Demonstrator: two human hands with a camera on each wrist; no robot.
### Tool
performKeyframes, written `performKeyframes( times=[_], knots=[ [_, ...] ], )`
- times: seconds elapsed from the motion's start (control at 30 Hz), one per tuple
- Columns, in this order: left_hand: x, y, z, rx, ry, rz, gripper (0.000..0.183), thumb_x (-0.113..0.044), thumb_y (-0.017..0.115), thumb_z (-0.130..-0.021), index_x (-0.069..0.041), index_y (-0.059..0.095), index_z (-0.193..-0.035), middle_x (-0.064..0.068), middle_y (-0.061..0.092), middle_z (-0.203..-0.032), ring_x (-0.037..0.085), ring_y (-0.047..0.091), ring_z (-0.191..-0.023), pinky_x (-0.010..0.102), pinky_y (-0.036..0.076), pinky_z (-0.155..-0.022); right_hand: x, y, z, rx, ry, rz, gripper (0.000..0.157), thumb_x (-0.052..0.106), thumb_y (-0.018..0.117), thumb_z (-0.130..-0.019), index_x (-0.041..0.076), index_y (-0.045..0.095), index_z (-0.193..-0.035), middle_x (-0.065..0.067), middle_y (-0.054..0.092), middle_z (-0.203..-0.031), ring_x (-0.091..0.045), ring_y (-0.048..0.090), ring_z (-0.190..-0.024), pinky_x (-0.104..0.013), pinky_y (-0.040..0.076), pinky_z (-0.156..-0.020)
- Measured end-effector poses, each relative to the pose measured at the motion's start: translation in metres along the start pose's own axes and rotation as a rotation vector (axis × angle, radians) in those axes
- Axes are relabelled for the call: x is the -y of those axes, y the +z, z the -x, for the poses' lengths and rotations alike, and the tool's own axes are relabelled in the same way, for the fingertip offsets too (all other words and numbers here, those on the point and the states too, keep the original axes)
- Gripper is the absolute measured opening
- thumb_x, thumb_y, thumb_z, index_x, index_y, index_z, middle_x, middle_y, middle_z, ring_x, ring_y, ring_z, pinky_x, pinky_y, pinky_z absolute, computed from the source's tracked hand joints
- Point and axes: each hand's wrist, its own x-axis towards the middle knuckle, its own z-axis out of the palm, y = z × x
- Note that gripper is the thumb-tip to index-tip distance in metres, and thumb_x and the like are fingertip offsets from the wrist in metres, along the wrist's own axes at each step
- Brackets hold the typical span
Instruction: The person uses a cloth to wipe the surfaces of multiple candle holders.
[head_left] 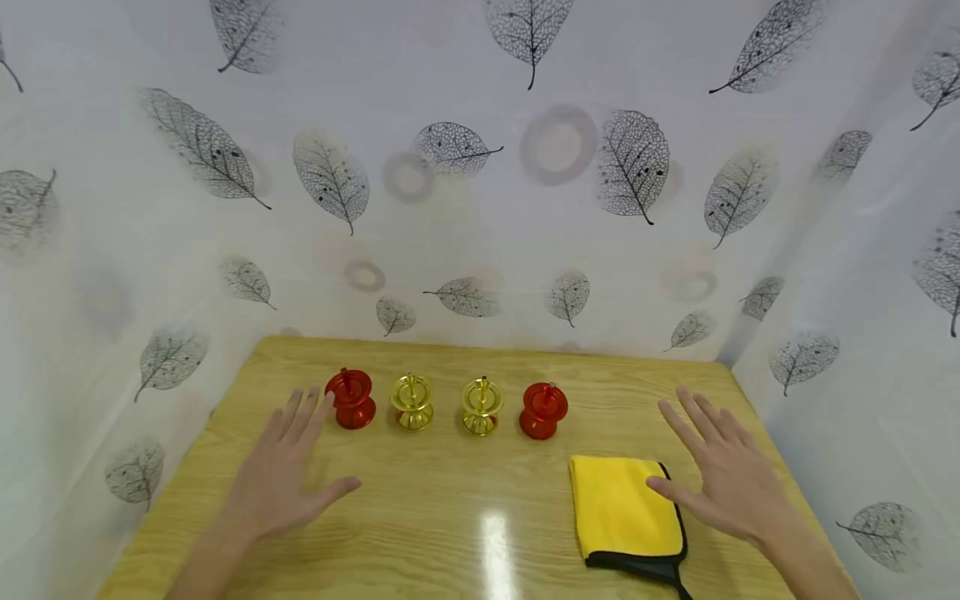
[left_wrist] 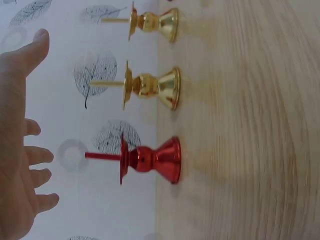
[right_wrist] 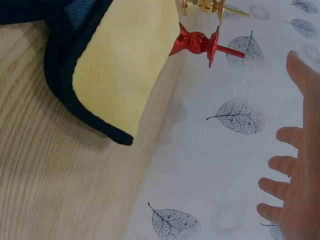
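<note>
Along the back of the table stand two red and two gold metal candle holders in a row, each with a thin upright spike over a round dish and a flared foot. The left red candle holder [head_left: 352, 400] is nearest my left hand [head_left: 281, 475], which is spread with nothing in it. Beside it come one gold candle holder [head_left: 412, 402] and another gold candle holder [head_left: 481, 407], then the right red candle holder [head_left: 542, 410]. My right hand [head_left: 723, 471], fingers straight and empty, hovers by a folded yellow cloth [head_left: 622, 508] with black edging.
The wooden table [head_left: 420, 517] ends at a white curtain [head_left: 465, 208] printed with grey leaves, which rises behind it and along both sides. A black strap [head_left: 660, 571] trails from the cloth toward the front edge.
</note>
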Motion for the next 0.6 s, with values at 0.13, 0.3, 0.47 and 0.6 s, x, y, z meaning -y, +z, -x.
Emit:
performKeyframes(
  times=[0.13, 0.3, 0.47, 0.6],
  knots=[
    [-0.015, 0.007, -0.006, 0.023, -0.049, 0.119, 0.115, -0.066, 0.077, -0.084, -0.012, 0.022, -0.169, 0.02, 0.029, -0.174, 0.038, 0.019, -0.165, 0.063, 0.03, -0.128, 0.004, 0.002, -0.004, 0.011, -0.02, -0.015, 0.104, 0.065, 0.075, -0.086, 0.022, 0.028, -0.168, -0.007, 0.02, -0.178, -0.025, 0.015, -0.167, -0.019, -0.014, -0.131],
    [-0.039, 0.021, -0.012, -0.008, -0.058, 0.29, 0.111, -0.055, 0.085, -0.082, -0.016, 0.027, -0.168, 0.015, 0.037, -0.171, 0.042, 0.036, -0.157, 0.07, 0.045, -0.114, 0.008, 0.009, -0.008, 0.01, -0.037, -0.037, 0.1, 0.065, 0.075, -0.085, 0.021, 0.036, -0.166, -0.01, 0.035, -0.173, -0.041, 0.045, -0.148, -0.018, -0.008, -0.132],
    [-0.063, 0.037, -0.015, -0.042, -0.05, 0.41, 0.104, -0.043, 0.089, -0.081, -0.013, 0.034, -0.165, 0.015, 0.045, -0.166, 0.042, 0.048, -0.149, 0.065, 0.047, -0.114, 0.013, 0.017, -0.012, 0.06, -0.013, -0.104, 0.095, 0.06, 0.079, -0.085, 0.022, 0.041, -0.163, -0.014, 0.046, -0.166, -0.044, 0.051, -0.143, -0.055, 0.035, -0.124],
    [-0.083, 0.051, -0.02, -0.059, -0.031, 0.51, 0.098, -0.04, 0.09, -0.081, -0.011, 0.041, -0.161, 0.013, 0.052, -0.162, 0.04, 0.054, -0.145, 0.061, 0.049, -0.113, 0.015, 0.025, -0.014, 0.094, -0.009, -0.149, 0.093, 0.057, 0.079, -0.086, 0.022, 0.042, -0.163, -0.017, 0.051, -0.162, -0.045, 0.055, -0.14, -0.064, 0.046, -0.109]
  ],
)
